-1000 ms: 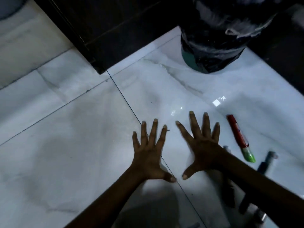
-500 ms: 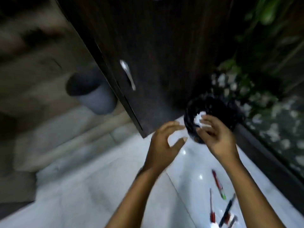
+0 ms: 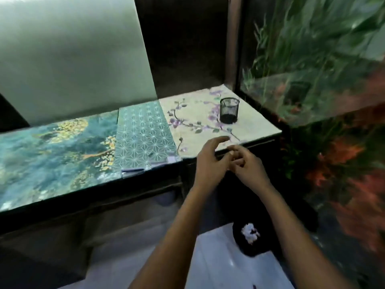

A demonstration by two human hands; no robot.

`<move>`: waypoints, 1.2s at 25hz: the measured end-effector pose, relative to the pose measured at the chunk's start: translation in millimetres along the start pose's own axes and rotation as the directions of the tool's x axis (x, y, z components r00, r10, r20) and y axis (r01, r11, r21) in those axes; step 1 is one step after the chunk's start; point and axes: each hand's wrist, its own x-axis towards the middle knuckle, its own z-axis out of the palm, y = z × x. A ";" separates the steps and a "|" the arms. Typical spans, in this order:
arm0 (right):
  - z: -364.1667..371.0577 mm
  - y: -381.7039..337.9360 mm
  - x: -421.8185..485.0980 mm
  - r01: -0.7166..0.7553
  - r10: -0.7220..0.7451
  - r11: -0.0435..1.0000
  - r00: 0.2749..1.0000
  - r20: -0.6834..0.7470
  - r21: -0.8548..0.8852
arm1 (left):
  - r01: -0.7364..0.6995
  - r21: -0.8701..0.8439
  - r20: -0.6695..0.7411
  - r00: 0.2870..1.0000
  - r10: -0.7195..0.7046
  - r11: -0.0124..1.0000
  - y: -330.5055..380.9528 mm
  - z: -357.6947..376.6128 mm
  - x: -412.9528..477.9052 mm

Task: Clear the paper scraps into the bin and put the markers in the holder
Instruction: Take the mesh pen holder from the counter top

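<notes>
Here both hands are raised in front of the tabletop (image 3: 256,122) edge, fingers loosely spread, neither one gripping anything; the left hand (image 3: 210,161) and right hand (image 3: 249,165) nearly touch at the fingertips. Beyond the right hand, a black mesh holder (image 3: 229,110) stands upright on the floral covering, with nothing visible in it. Left of the hands the tabletop wears teal patterned sheets (image 3: 143,134). Below the right forearm, a dark bin (image 3: 244,246) sits on the pale tiled floor (image 3: 212,265), with white paper scraps (image 3: 250,232) inside. Right of the hands, blurred green plants (image 3: 312,49) show behind glass.
</notes>
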 end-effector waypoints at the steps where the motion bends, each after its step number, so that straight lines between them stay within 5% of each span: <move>1: -9.1 -10.5 14.9 0.012 -0.012 0.999 1.000 -0.004 -0.033 | -0.026 0.019 -0.011 1.000 0.026 0.999 -0.9 -6.7 17.8; 7: -3.2 11.4 145.7 -0.088 0.065 0.977 0.990 -0.125 -0.194 | 0.000 -0.006 -0.038 0.999 -0.001 1.000 -96.4 -15.1 128.9; 10: 22.7 31.6 226.4 -0.201 0.148 0.919 0.973 -0.174 -0.339 | 0.074 0.220 0.187 0.976 -0.116 0.973 -156.6 -9.6 174.3; 14: 31.3 69.2 298.8 -0.404 0.311 0.686 0.915 -0.258 -0.606 | -0.092 0.545 0.503 0.831 -0.237 0.834 -215.6 -3.7 202.1; 18: 26.9 90.4 314.6 -0.421 0.264 0.756 0.897 -0.354 -0.501 | -0.187 0.550 0.601 0.765 -0.230 0.814 -233.9 0.3 195.9; 20: 30.6 90.1 294.4 -0.367 0.190 0.826 0.896 -0.401 -0.428 | -0.162 0.525 0.590 0.777 -0.220 0.835 -235.4 -2.4 195.5; 25: 29.8 82.2 173.6 -0.355 0.294 0.934 0.825 -0.483 -0.039 | -0.007 0.483 0.557 0.774 -0.301 0.876 -210.4 -6.5 190.6; 30: 14.2 75.4 27.8 -0.324 0.275 0.945 0.846 -0.456 -0.033 | -0.092 0.242 0.656 0.749 -0.094 0.966 -128.0 11.5 73.9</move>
